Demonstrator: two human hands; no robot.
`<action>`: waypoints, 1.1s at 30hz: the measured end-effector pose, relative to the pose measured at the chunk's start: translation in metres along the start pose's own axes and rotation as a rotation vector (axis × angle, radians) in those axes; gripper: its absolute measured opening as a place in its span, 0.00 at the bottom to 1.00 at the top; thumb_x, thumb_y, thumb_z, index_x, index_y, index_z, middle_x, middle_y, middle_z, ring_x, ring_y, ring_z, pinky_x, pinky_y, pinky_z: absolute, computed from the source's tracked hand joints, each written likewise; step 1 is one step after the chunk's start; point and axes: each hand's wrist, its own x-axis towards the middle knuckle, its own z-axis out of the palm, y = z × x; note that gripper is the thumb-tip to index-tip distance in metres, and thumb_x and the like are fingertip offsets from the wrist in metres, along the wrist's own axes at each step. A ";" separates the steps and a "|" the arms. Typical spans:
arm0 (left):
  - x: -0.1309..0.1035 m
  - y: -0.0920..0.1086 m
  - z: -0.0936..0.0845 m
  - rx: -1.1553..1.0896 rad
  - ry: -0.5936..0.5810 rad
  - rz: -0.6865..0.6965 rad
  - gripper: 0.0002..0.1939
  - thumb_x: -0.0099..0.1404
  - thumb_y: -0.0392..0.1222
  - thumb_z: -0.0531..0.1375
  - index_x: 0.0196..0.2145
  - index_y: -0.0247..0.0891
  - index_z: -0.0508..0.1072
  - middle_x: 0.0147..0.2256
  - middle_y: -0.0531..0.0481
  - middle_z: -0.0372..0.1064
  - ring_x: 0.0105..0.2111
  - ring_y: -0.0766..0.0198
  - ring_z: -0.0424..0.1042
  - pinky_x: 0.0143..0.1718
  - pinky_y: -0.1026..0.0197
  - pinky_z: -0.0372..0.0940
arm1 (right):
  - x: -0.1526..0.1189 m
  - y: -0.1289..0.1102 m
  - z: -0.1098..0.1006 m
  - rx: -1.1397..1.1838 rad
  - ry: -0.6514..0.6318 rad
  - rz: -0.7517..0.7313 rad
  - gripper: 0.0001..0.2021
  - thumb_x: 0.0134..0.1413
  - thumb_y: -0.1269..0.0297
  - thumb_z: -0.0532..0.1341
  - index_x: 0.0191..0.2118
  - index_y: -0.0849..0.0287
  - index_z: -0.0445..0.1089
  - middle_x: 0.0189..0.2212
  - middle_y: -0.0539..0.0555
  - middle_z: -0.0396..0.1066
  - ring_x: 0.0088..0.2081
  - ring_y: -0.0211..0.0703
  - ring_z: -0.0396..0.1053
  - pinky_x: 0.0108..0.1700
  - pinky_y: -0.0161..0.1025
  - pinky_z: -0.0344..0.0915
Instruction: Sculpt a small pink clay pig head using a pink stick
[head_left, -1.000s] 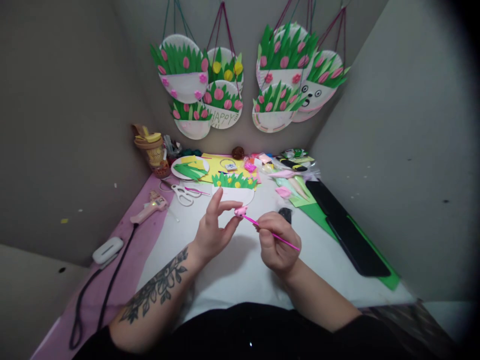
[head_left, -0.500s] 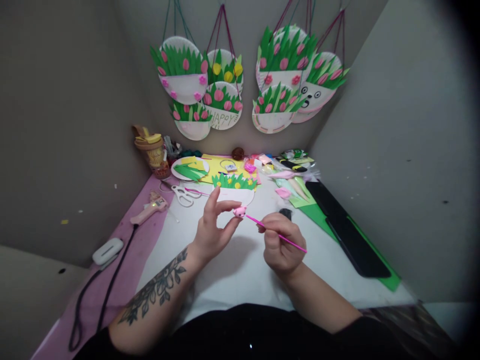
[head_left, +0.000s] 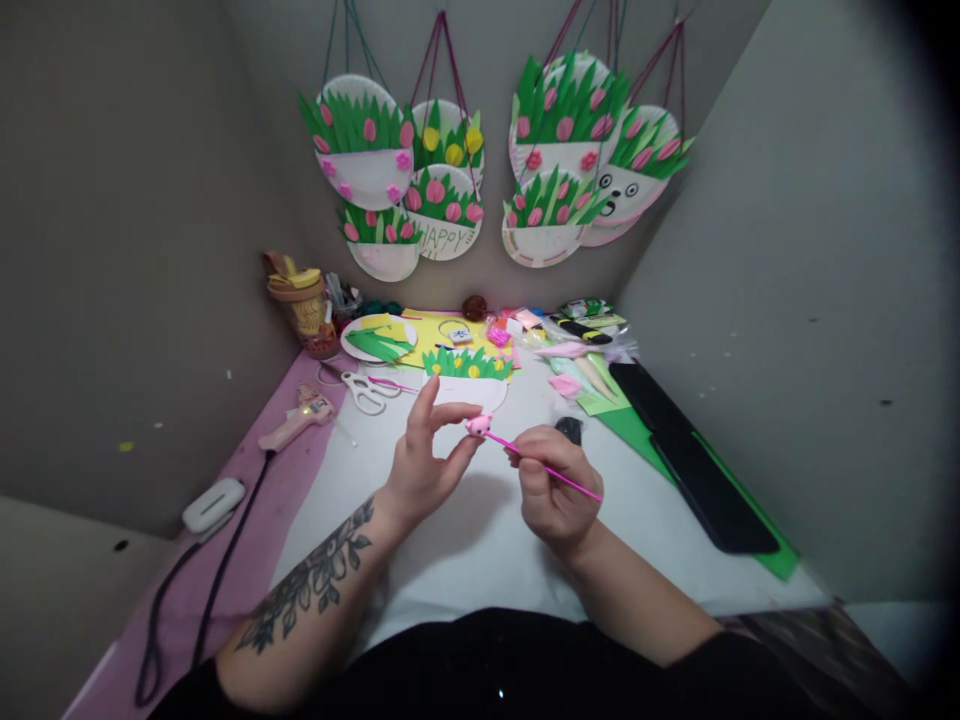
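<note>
Between the thumb and index finger of my left hand (head_left: 431,450) is a small pink clay animal head (head_left: 478,426) with dark eyes and little ears. My right hand (head_left: 556,490) grips a thin magenta stick (head_left: 551,471) like a pen. The stick's tip meets the lower right of the head, or lies just beside it. Behind my hands a white paper-plate pocket (head_left: 469,388) with green paper grass and yellow flowers lies on the white cloth (head_left: 465,560). A small black lump (head_left: 568,430) is partly hidden behind my right hand.
At left lie white-handled scissors (head_left: 367,390), a pink glue gun (head_left: 296,420) with its cord, and a white case (head_left: 214,505). A lidded cup (head_left: 304,305) stands behind them. A long black object (head_left: 694,460) rests on green paper at right. Paper-plate baskets (head_left: 367,175) hang on the back wall.
My right hand has moved slightly left, bringing the stick's tip from just right of the pink head to its lower edge. My left hand holds the head in nearly the same place.
</note>
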 end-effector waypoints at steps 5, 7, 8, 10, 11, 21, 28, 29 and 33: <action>0.001 0.000 0.000 0.007 -0.002 0.002 0.47 0.60 0.30 0.63 0.67 0.43 0.39 0.42 0.46 0.75 0.42 0.64 0.76 0.49 0.56 0.70 | 0.000 0.000 0.000 0.005 0.029 0.021 0.08 0.56 0.73 0.56 0.41 0.57 0.68 0.28 0.53 0.71 0.30 0.43 0.71 0.32 0.44 0.70; 0.001 0.001 0.000 0.011 0.002 -0.001 0.47 0.61 0.31 0.63 0.67 0.44 0.39 0.41 0.46 0.75 0.42 0.64 0.76 0.49 0.55 0.71 | -0.001 0.000 0.000 0.003 0.045 0.034 0.08 0.57 0.72 0.56 0.41 0.57 0.68 0.28 0.53 0.71 0.31 0.44 0.71 0.32 0.45 0.70; 0.001 0.001 0.000 0.011 0.002 -0.001 0.46 0.61 0.31 0.63 0.67 0.44 0.39 0.41 0.46 0.75 0.42 0.64 0.76 0.49 0.55 0.71 | -0.001 0.000 0.000 0.000 0.045 0.038 0.08 0.57 0.72 0.56 0.41 0.56 0.68 0.28 0.53 0.71 0.31 0.44 0.71 0.32 0.45 0.70; 0.001 0.001 0.000 0.007 -0.001 -0.001 0.47 0.60 0.31 0.63 0.67 0.44 0.39 0.41 0.46 0.75 0.42 0.64 0.76 0.49 0.55 0.70 | -0.001 0.000 0.000 -0.007 0.026 0.035 0.08 0.56 0.72 0.56 0.41 0.56 0.68 0.29 0.53 0.71 0.31 0.44 0.71 0.32 0.45 0.70; 0.001 0.001 0.000 0.005 -0.002 -0.001 0.47 0.60 0.30 0.63 0.67 0.43 0.39 0.41 0.46 0.75 0.42 0.64 0.76 0.49 0.56 0.70 | -0.001 0.000 0.000 -0.007 0.017 0.030 0.08 0.56 0.73 0.56 0.41 0.56 0.68 0.28 0.53 0.71 0.31 0.44 0.71 0.32 0.45 0.70; 0.000 -0.001 0.001 0.005 -0.005 -0.001 0.47 0.60 0.30 0.63 0.67 0.44 0.39 0.42 0.46 0.75 0.42 0.64 0.76 0.50 0.55 0.70 | 0.000 -0.001 0.001 -0.016 0.000 0.006 0.08 0.57 0.72 0.56 0.41 0.57 0.68 0.29 0.53 0.70 0.31 0.43 0.71 0.32 0.45 0.70; 0.003 0.003 -0.001 -0.110 0.009 -0.140 0.47 0.60 0.33 0.64 0.67 0.46 0.40 0.42 0.46 0.74 0.42 0.63 0.75 0.47 0.57 0.71 | 0.004 -0.001 0.001 0.012 0.104 -0.003 0.06 0.60 0.68 0.55 0.41 0.55 0.66 0.27 0.51 0.69 0.29 0.42 0.70 0.30 0.43 0.68; 0.003 0.004 -0.001 -0.122 0.012 -0.149 0.47 0.60 0.33 0.65 0.67 0.47 0.40 0.41 0.46 0.74 0.43 0.63 0.75 0.47 0.57 0.71 | 0.004 -0.001 0.001 0.018 0.101 -0.008 0.06 0.60 0.68 0.55 0.41 0.55 0.66 0.27 0.51 0.69 0.29 0.42 0.70 0.29 0.43 0.68; 0.004 0.005 -0.002 -0.133 0.018 -0.157 0.48 0.59 0.33 0.65 0.67 0.47 0.41 0.41 0.48 0.74 0.43 0.64 0.75 0.47 0.58 0.71 | 0.004 -0.001 0.001 0.072 0.099 -0.017 0.07 0.59 0.70 0.56 0.41 0.56 0.67 0.27 0.51 0.69 0.29 0.43 0.70 0.29 0.43 0.68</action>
